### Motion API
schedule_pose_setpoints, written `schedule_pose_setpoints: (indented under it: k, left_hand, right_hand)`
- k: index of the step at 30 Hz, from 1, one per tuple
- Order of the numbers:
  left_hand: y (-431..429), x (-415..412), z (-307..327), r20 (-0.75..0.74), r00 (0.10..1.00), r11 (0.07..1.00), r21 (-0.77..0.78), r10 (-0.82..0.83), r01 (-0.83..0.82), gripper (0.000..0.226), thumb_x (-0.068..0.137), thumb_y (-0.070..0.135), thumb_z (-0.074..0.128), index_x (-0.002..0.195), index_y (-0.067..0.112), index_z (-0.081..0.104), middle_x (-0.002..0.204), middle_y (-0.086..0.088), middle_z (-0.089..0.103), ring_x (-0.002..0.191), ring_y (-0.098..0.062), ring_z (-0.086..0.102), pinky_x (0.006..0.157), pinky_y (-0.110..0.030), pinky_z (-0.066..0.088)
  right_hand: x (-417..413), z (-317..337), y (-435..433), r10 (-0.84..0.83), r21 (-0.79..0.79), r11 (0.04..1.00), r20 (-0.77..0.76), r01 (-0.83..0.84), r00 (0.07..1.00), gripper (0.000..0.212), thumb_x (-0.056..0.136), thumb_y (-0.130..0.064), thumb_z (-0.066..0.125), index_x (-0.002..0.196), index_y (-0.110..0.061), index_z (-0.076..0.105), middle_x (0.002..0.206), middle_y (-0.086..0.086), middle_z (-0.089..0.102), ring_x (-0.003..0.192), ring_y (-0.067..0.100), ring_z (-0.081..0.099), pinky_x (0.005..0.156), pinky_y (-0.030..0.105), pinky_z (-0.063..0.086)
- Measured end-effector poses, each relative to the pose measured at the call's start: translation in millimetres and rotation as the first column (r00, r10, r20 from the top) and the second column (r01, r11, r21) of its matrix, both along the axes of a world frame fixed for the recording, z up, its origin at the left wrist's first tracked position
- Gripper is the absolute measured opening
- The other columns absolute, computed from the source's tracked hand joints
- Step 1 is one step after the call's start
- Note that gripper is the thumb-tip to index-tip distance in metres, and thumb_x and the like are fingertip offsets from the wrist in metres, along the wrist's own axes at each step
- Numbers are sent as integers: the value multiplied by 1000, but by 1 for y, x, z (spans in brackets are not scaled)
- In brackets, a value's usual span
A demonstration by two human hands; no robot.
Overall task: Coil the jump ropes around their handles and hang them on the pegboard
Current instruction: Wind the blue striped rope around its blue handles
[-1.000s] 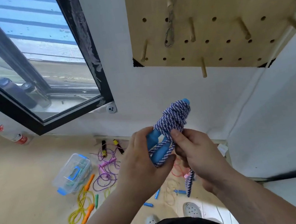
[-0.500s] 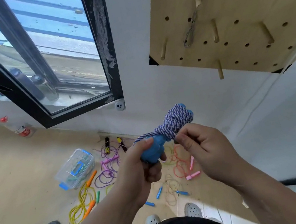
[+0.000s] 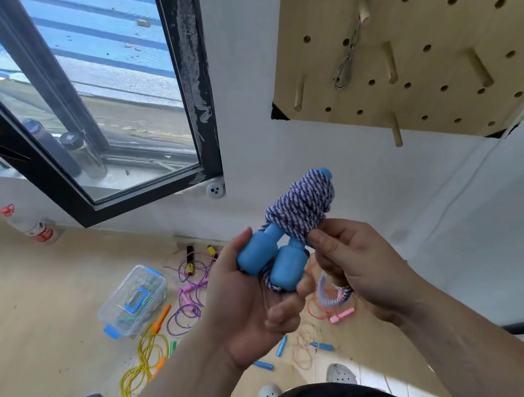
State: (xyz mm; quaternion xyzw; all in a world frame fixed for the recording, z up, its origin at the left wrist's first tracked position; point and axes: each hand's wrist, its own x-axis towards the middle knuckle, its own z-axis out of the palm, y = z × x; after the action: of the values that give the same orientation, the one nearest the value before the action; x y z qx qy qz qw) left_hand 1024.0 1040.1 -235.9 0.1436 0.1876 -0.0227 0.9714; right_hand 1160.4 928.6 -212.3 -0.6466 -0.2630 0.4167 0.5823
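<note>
Pegboard edge: the wooden pegboard sits up and to the right, and its lower edge slants across above the hands.
Pegs: one bare peg juts out right at that bottom edge, the closest one to the bundle. Higher up, a metal chain dangles from another.
Open room: plain white wall fills the gap between the bundle's top and the board. The black window frame stands off to the left, well apart from the rope.
Right side: a second white wall comes in at a corner just past the right hand.
Jump rope: held up mid-frame between both hands, tilted up and right toward the board and below its edge.
Left hand: fingers and thumb are wrapped round the butt ends of the handles.
Right hand: thumb and forefinger pinch the lower edge of the coil, and a loose loop of the same cord sags under the palm.
Look: purple-and-white braided cord is wound thick and tight over the upper part of the handles, with one blue tip peeking out on top. The two blue handles lie side by side, touching, their rounded ends bare.
Floor: down below, a yellow rope and a purple rope lie loose beside a clear box.
</note>
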Motion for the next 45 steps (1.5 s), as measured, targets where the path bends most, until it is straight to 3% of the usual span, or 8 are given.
schedule_pose_setpoints:
  k: [4, 9, 13, 18, 23, 28, 39, 45]
  left_hand:
    - [0, 10, 5, -247, 948, 858, 512, 200, -48, 55, 97, 55, 45, 118, 6, 59, 90, -24, 67, 48, -29, 58, 43, -28, 42]
    - [-8, 2, -16, 118, 868, -165, 985, 483, -42, 67, 73, 58, 71, 131, 35, 45, 126, 13, 54, 101, -8, 60, 81, -22, 53]
    - [-6, 3, -27, 249, 879, -441, 896, 407, -49, 74, 75, 52, 73, 133, 23, 40, 125, 6, 50, 105, -6, 53, 83, -25, 51]
    - [-1, 0, -19, 163, 834, -223, 974, 527, -49, 55, 77, 60, 62, 118, 27, 47, 95, 15, 55, 78, -3, 57, 65, -14, 46]
    - [-10, 12, -4, -1, 833, 470, 826, 553, -311, 41, 81, 48, 59, 99, 11, 56, 72, -2, 50, 56, -15, 42, 49, -27, 34]
    - [-18, 19, 7, -172, 899, 840, 459, 402, -288, 41, 78, 49, 58, 92, 9, 58, 69, -7, 40, 45, -13, 26, 50, -27, 13]
    - [-5, 14, 11, -102, 994, 999, -19, 33, -35, 55, 84, 66, 45, 86, 13, 59, 66, -4, 43, 35, -10, 32, 41, -18, 17]
    - [-3, 19, 16, -275, 950, 903, 429, 147, -15, 57, 98, 59, 39, 101, 10, 68, 86, -22, 65, 48, -26, 55, 46, -27, 39]
  right_hand:
    - [-6, -1, 0, -112, -23, 993, 27, 113, 993, 38, 101, -23, 55, 66, -28, 68, 53, -3, 36, 48, 11, 27, 45, 19, 30]
    - [-15, 1, 4, -180, -20, 983, 49, 181, 982, 28, 102, -20, 57, 76, -15, 67, 50, -4, 37, 45, 7, 31, 46, 17, 34]
    - [-16, 8, 6, -183, -21, 983, -25, 183, 983, 28, 101, -21, 59, 73, -16, 65, 52, -1, 32, 45, 8, 27, 43, 18, 27]
    - [-19, 11, 4, -102, 44, 993, -145, 109, 984, 40, 103, -21, 54, 64, -24, 66, 56, 2, 38, 50, 11, 29, 47, 22, 27]
    - [-14, 1, 4, -119, 45, 991, -158, 127, 980, 17, 89, -28, 66, 77, -16, 66, 57, 5, 47, 49, 13, 34, 47, 23, 28]
    - [-2, -2, -1, -85, 45, 995, -8, 85, 996, 18, 78, -31, 70, 63, -21, 67, 59, 6, 56, 52, 16, 38, 49, 24, 32]
    - [14, 1, -6, 32, 47, 999, -152, -25, 988, 14, 84, -28, 71, 97, -24, 73, 60, 4, 38, 53, 11, 24, 43, 18, 22]
    - [7, 3, -7, -73, 49, 996, 15, 73, 997, 13, 85, -36, 65, 84, -27, 75, 58, 1, 38, 55, 17, 24, 49, 28, 22]
